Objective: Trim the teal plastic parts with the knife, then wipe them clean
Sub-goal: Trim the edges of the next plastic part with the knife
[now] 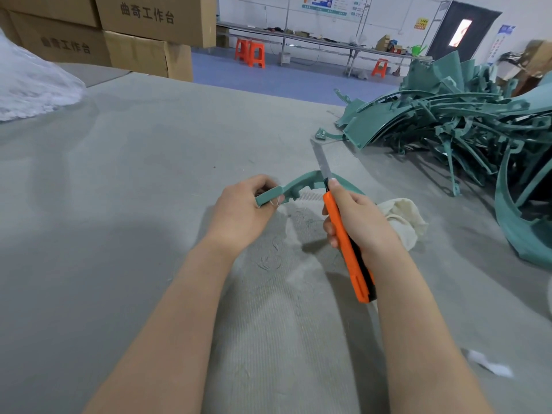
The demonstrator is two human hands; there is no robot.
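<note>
My left hand (pixel 239 213) grips one end of a curved teal plastic part (pixel 298 186) and holds it just above the grey table. My right hand (pixel 361 225) grips an orange utility knife (pixel 346 246). Its long silver blade (pixel 321 159) points away from me and lies against the arch of the part. A crumpled cream cloth (pixel 403 216) lies on the table just right of my right hand. Thin teal shavings (pixel 270 261) are scattered on the table below my hands.
A big heap of teal plastic parts (pixel 466 115) fills the table's right side. Clear plastic wrap (pixel 33 85) sits at the far left, with cardboard boxes (pixel 119 34) behind it. A white scrap (pixel 490 364) lies at the near right. Orange stools and a workbench stand beyond.
</note>
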